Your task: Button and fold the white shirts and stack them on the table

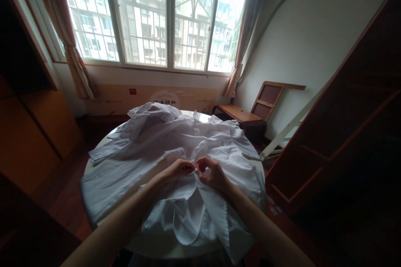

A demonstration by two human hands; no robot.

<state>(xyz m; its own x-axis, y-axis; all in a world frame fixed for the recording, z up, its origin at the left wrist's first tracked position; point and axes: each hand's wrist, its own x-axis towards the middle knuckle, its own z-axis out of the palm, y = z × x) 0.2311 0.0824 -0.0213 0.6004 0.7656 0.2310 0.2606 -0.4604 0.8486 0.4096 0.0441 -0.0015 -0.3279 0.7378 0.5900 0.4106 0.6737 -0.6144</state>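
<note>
A white shirt lies spread and rumpled over a round white table. Its cuffed sleeve reaches the left edge, and a bunched part is heaped at the far side. Near the middle, my left hand pinches the shirt cloth between thumb and fingers. My right hand is closed on the same cloth just beside it, the fingertips of both hands almost touching. Whether a button sits between the fingers is too small to tell. Below the hands, loose folds of the shirt hang toward the near table edge.
Behind the table stand a long printed cardboard box and a barred window with curtains. To the right are a wooden chair, a white slanted frame and a dark wooden panel. An orange-brown cabinet stands at the left.
</note>
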